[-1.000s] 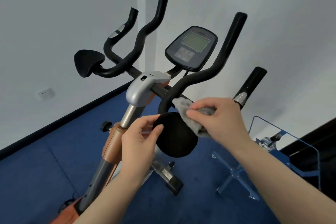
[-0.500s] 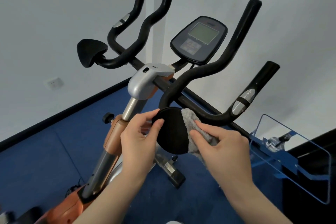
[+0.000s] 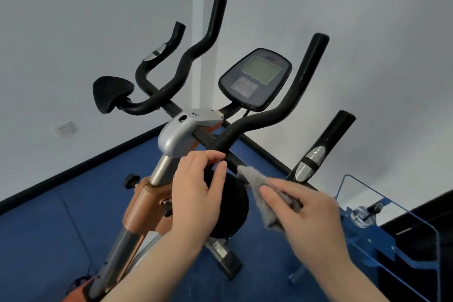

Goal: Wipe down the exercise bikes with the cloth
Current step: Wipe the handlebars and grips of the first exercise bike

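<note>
Fingers (image 3: 218,167) of the left hand (image 3: 196,198) curl over the top edge of the round black pad (image 3: 230,206), pinching it steady, with the thumb seemingly behind the rim, though the palm hides that side. Fingers (image 3: 272,193) of the right hand (image 3: 311,218) lie nearly straight and press the grey cloth (image 3: 264,193) down, the cloth bunched under them and trailing past the thumb. Its upper corner touches the black bar (image 3: 232,160) just above those fingers, beside the pad's right edge.

Beyond both sets of fingers rise the handlebars (image 3: 269,117) and the display (image 3: 256,78) of the exercise bike (image 3: 179,135), none of them under the cloth at this moment.

Risks from here, as I judge them: the cloth is held by flat pressure more than a firm grip, so a quick stroke along the bar could let it slide out and drop to the blue floor (image 3: 49,240). The pad looks able to swivel, and pressing harder might turn it under the left fingers, leaving part of its face missed. A loose fold could also snag near the silver clamp (image 3: 181,135).
</note>
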